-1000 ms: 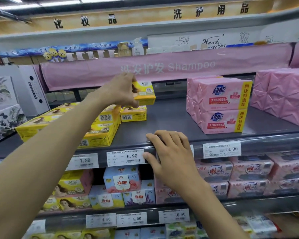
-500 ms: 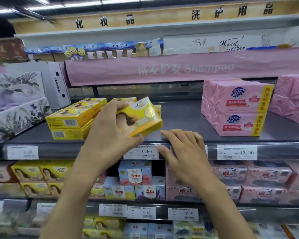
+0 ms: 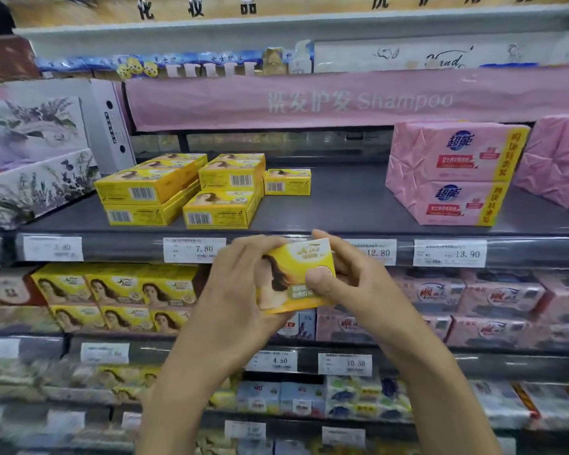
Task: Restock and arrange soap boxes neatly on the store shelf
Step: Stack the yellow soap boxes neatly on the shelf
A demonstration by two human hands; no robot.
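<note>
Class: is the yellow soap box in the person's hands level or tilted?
Tilted. The yellow soap box slants, its right end higher, held by the left hand and right hand.

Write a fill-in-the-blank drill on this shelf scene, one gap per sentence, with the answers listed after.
1. The left hand and the right hand together hold one ____ soap box.
2. On the grey shelf, the pink packs are stacked ____ high.
3. The price tag just below those packs reads ____.
4. The pink banner above the shelf carries the English word ____.

Missing words: yellow; two; 13.90; Shampoo.
</note>
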